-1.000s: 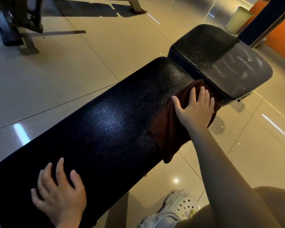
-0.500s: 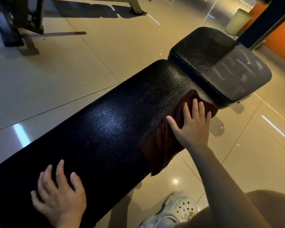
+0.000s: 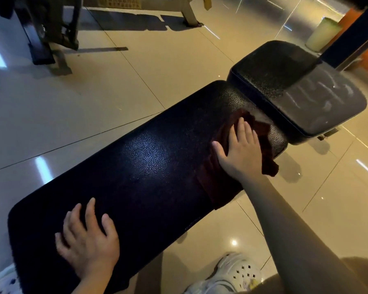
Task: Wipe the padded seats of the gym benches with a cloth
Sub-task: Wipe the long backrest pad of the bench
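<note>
On the bench pad (image 3: 149, 158), right hand (image 3: 241, 152) presses the cloth (image 3: 266, 143); left hand (image 3: 87, 242) well apart.

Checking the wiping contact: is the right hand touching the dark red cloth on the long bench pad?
Touching. The head view shows the right hand lying flat on the dark red cloth, pressing it onto the long bench pad.

Head view, close, down over bench (image 3: 157, 166)

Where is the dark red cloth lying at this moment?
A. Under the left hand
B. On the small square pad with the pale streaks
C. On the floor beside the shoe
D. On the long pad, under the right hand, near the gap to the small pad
D: the right hand presses flat on the cloth at the far end of the long pad.
</note>
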The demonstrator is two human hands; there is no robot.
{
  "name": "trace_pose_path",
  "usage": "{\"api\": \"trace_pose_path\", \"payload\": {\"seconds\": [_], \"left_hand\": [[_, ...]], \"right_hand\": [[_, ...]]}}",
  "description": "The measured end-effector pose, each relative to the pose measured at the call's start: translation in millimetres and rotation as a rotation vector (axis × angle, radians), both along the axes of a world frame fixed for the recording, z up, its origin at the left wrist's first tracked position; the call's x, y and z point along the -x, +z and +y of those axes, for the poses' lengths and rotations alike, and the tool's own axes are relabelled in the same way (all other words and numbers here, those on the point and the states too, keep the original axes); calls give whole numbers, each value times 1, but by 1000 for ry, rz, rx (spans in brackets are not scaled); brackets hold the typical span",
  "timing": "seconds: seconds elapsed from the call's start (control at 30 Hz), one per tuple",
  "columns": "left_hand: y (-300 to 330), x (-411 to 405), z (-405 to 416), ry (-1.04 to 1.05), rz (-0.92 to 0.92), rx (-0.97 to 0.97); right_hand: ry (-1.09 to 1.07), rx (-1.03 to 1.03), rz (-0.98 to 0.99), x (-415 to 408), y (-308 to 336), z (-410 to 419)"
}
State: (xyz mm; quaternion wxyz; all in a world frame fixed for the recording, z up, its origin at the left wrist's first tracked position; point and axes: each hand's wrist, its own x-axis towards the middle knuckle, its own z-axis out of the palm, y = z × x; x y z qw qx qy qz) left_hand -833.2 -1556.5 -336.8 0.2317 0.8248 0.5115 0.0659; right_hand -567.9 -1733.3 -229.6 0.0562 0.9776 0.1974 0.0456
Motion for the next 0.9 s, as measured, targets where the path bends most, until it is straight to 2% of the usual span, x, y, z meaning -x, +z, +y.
{"api": "trace_pose_path", "payload": {"seconds": [0.2, 0.27, 0.4, 0.5, 0.67, 0.73, 0.9], "left_hand": [[2, 2, 1, -1, 15, 27], [2, 2, 0, 8, 15, 28], [0, 0, 0, 18, 23, 39], [-1, -2, 2, 26, 42, 24], [3, -4, 3, 13, 37, 58], [2, -5, 4, 19, 21, 48], [-5, -2, 2, 17, -3, -8]], "right_hand": [[209, -17, 84, 90, -27, 17], [164, -22, 62, 101, -32, 11], [-74, -65, -15, 60, -13, -17], [-112, 14, 31, 12, 6, -33], [-141, 30, 49, -54, 21, -24], [-93, 55, 28, -57, 20, -24], [194, 20, 91, -20, 12, -10]]}}
